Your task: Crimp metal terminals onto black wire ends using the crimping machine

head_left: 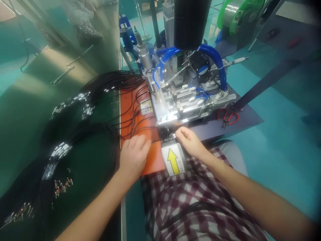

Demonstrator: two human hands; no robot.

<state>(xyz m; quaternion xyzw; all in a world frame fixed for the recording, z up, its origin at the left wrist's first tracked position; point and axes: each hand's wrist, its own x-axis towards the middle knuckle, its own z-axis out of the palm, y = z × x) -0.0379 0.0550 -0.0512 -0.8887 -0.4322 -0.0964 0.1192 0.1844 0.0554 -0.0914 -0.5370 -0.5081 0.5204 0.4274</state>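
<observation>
My left hand (134,152) lies knuckles-up on the orange mat (131,100), fingers curled down onto thin black wires (136,130) that run across it. My right hand (188,140) pinches a small dark wire end (173,135) at the front slot of the metal machine (180,97). A white label with a yellow arrow (173,160) sits just below that slot, between my hands.
Bundles of black cables with metal terminals (60,150) cover the green table at left. Red-handled pliers (227,117) lie on the dark base plate right of the machine. Blue air hoses (213,57) loop over it. A green wire spool (238,13) stands behind. My checked shirt fills the bottom.
</observation>
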